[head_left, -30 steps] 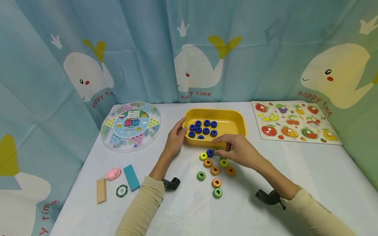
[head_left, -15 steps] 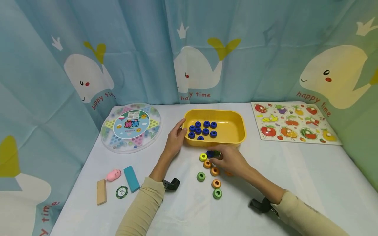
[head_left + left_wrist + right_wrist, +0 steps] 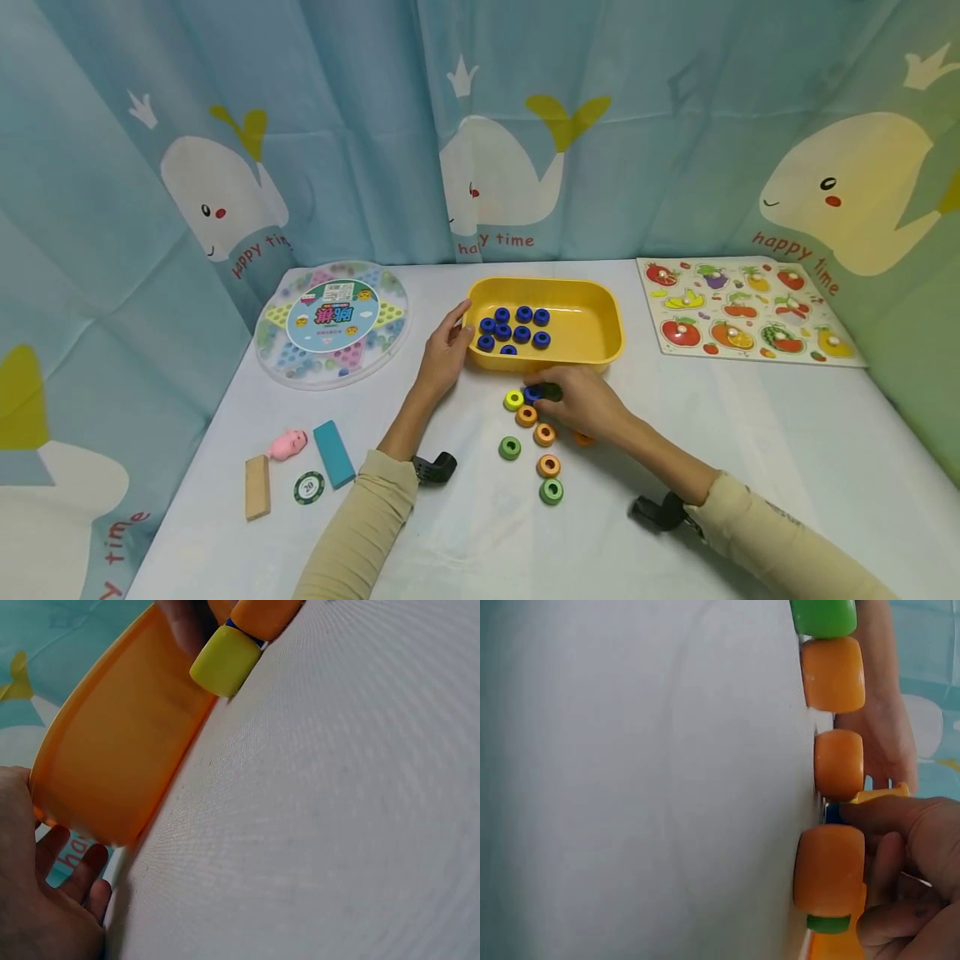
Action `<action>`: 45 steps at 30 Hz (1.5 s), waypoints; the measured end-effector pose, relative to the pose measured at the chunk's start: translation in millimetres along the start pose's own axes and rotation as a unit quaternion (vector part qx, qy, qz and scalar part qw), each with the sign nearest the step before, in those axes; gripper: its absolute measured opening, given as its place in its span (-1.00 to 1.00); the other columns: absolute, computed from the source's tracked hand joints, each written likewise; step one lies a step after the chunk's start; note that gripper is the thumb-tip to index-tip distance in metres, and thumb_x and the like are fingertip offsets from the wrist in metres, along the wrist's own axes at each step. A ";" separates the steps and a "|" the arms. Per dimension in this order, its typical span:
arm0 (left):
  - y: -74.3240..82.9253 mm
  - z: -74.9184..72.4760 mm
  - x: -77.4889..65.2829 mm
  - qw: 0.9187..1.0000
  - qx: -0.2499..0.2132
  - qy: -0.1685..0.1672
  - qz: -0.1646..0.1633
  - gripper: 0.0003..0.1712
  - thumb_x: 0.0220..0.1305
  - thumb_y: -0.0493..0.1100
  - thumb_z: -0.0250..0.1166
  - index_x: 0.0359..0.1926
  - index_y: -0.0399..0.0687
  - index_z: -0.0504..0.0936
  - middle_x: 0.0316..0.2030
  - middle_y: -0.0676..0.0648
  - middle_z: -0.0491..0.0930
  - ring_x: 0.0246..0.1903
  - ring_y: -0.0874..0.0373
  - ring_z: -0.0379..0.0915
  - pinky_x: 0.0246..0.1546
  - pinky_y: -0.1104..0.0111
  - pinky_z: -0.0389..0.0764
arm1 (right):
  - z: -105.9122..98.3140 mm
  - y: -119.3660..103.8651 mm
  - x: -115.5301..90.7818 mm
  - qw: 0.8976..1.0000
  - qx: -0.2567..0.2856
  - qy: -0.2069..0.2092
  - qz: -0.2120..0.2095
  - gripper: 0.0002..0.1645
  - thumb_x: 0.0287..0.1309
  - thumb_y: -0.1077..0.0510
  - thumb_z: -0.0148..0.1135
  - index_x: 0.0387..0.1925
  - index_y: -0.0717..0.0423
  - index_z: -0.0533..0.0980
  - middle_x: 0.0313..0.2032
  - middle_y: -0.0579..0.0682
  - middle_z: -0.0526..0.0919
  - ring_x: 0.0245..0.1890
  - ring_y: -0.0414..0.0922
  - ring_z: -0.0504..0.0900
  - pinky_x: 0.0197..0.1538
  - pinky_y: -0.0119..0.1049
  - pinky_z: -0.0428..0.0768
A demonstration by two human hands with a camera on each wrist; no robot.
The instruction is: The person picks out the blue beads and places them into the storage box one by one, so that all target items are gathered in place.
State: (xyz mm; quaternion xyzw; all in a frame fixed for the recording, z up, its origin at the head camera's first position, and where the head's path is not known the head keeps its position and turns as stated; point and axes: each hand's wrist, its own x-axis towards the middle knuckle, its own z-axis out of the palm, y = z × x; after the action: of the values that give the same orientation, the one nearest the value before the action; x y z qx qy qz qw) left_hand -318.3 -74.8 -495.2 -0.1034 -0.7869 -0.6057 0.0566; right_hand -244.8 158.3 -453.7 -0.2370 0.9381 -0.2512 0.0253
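A yellow tray holds several dark blue ring-shaped beads, grouped toward its left side. My left hand holds the tray's left end, its thumb near the rim and fingers around the outer wall in the left wrist view. In front of the tray, my right hand pinches a blue bead between thumb and index finger, down at the table. A yellow bead and an orange bead lie close beside it. Part of a green bead shows near the right fingers; the palm hides others.
Loose orange and green beads lie nearer the front. A round board game box is at back left, a fruit puzzle board at back right. Blocks, a pink toy and a chip lie left.
My right hand has moved from the tray's front rim down and slightly left to the blue bead and now pinches it. The left hand stays at the tray.
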 end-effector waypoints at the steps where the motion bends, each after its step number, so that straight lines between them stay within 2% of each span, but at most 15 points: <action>1: -0.2 0.0 -0.2 1.000 0.001 0.001 -0.001 -0.51 0.39 -0.01 -0.01 0.33 0.36 0.26 0.28 0.29 0.19 0.17 0.26 0.27 0.15 0.36 0.33 | -1.3 -1.1 -0.8 1.000 0.000 -0.002 0.002 -0.61 0.00 0.03 0.39 -0.06 -0.05 0.63 -0.15 -0.19 0.64 -0.16 -0.19 0.52 0.04 -0.17 0.47; 5: -0.2 0.1 -1.3 1.000 0.002 0.001 -0.002 -0.51 0.40 -0.01 -0.01 0.32 0.36 0.26 0.28 0.29 0.19 0.17 0.26 0.26 0.17 0.36 0.32 | -14.5 -9.3 -5.9 1.000 0.001 -0.006 0.010 -0.61 -0.03 0.02 0.40 -0.09 -0.06 0.63 -0.18 -0.21 0.63 -0.21 -0.17 0.52 -0.04 -0.19 0.50; 10: 0.7 -0.3 0.2 1.000 0.002 -0.001 -0.006 -0.50 0.39 0.04 -0.02 0.33 0.35 0.26 0.28 0.32 0.18 0.19 0.33 0.22 0.17 0.43 0.29 | -47.2 -15.4 -5.0 0.999 0.045 -0.014 0.020 -0.67 -0.02 0.05 0.40 -0.12 -0.16 0.63 -0.24 -0.23 0.61 -0.44 -0.14 0.45 -0.41 -0.29 0.48; 14: 1.5 -1.7 -0.1 1.000 -0.001 -0.002 -0.005 -0.50 0.39 0.05 -0.02 0.33 0.35 0.25 0.29 0.29 0.17 0.20 0.31 0.20 0.17 0.44 0.28 | -70.8 -6.0 10.1 0.996 0.088 -0.016 0.006 -0.68 -0.03 0.01 0.40 -0.15 -0.23 0.64 -0.28 -0.20 0.60 -0.53 -0.11 0.40 -0.56 -0.34 0.38; 16: 11.9 -4.2 -3.9 1.000 -0.005 -0.005 -0.005 -0.50 0.41 -0.02 -0.02 0.35 0.24 0.25 0.32 0.19 0.17 0.22 0.22 0.21 0.19 0.38 0.28 | -77.1 2.5 22.6 0.995 0.099 -0.018 -0.007 -0.67 -0.05 -0.03 0.41 -0.15 -0.23 0.65 -0.28 -0.17 0.61 -0.54 -0.09 0.39 -0.56 -0.33 0.34; 17: 11.5 -4.7 -4.1 1.000 -0.006 -0.006 -0.001 -0.49 0.41 -0.03 -0.02 0.35 0.22 0.25 0.32 0.17 0.17 0.22 0.19 0.21 0.19 0.35 0.28 | -78.6 7.1 29.8 0.994 0.105 -0.023 -0.012 -0.66 -0.06 -0.05 0.42 -0.15 -0.22 0.65 -0.28 -0.16 0.62 -0.54 -0.08 0.38 -0.55 -0.33 0.32; 21: 9.5 -6.3 -3.9 1.000 -0.004 -0.005 0.005 -0.49 0.42 -0.09 -0.02 0.36 0.16 0.25 0.32 0.17 0.18 0.20 0.17 0.25 0.18 0.33 0.30 | -76.0 23.3 57.7 0.992 0.109 -0.062 -0.029 -0.63 -0.08 -0.04 0.43 -0.14 -0.16 0.66 -0.28 -0.15 0.64 -0.63 -0.06 0.35 -0.60 -0.35 0.26; 23: -2.2 -5.3 -0.5 1.000 -0.002 -0.001 0.008 -0.49 0.41 -0.06 -0.01 0.35 0.24 0.25 0.30 0.26 0.18 0.18 0.22 0.26 0.16 0.36 0.32 | -71.0 30.1 69.7 0.991 0.100 -0.086 -0.035 -0.63 -0.08 -0.02 0.44 -0.14 -0.16 0.67 -0.26 -0.18 0.64 -0.64 -0.07 0.35 -0.62 -0.36 0.24; 28: -4.6 -4.6 -1.1 1.000 -0.005 0.001 0.004 -0.49 0.40 -0.08 -0.01 0.34 0.23 0.27 0.29 0.25 0.20 0.19 0.20 0.26 0.16 0.34 0.33 | -58.2 43.8 88.8 0.987 0.074 -0.137 -0.044 -0.68 -0.05 0.01 0.42 -0.16 -0.23 0.67 -0.18 -0.23 0.63 -0.51 -0.07 0.43 -0.50 -0.32 0.35; 33: -4.2 -3.8 -1.7 1.000 -0.015 -0.002 0.010 -0.49 0.40 -0.09 0.00 0.35 0.22 0.26 0.29 0.24 0.20 0.19 0.22 0.25 0.17 0.33 0.32 | -52.0 52.3 96.6 0.982 0.069 -0.169 -0.056 -0.71 -0.04 0.05 0.42 -0.19 -0.25 0.68 -0.24 -0.16 0.63 -0.46 -0.03 0.44 -0.46 -0.30 0.38; 39: -1.8 -3.6 -1.8 1.000 -0.018 -0.007 0.011 -0.49 0.41 -0.06 -0.01 0.35 0.21 0.25 0.29 0.25 0.19 0.18 0.24 0.26 0.16 0.36 0.32 | -46.8 57.9 99.0 0.979 0.059 -0.176 -0.078 -0.72 -0.05 0.05 0.42 -0.20 -0.26 0.68 -0.32 -0.17 0.61 -0.50 -0.08 0.42 -0.47 -0.33 0.36; 45: -1.5 -2.1 -1.8 1.000 -0.016 -0.009 0.014 -0.49 0.40 -0.05 -0.01 0.35 0.18 0.26 0.29 0.24 0.20 0.21 0.26 0.21 0.19 0.36 0.29 | -44.1 59.7 97.8 0.979 0.047 -0.183 -0.076 -0.72 -0.05 -0.03 0.41 -0.20 -0.33 0.67 -0.42 -0.17 0.59 -0.49 -0.12 0.42 -0.45 -0.31 0.39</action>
State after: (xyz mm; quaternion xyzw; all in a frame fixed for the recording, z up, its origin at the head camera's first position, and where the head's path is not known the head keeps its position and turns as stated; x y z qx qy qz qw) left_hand -317.0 -77.3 -496.5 -0.1202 -0.7761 -0.6165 0.0564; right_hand -364.6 179.3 -437.1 -0.3480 0.8841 -0.2481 0.1888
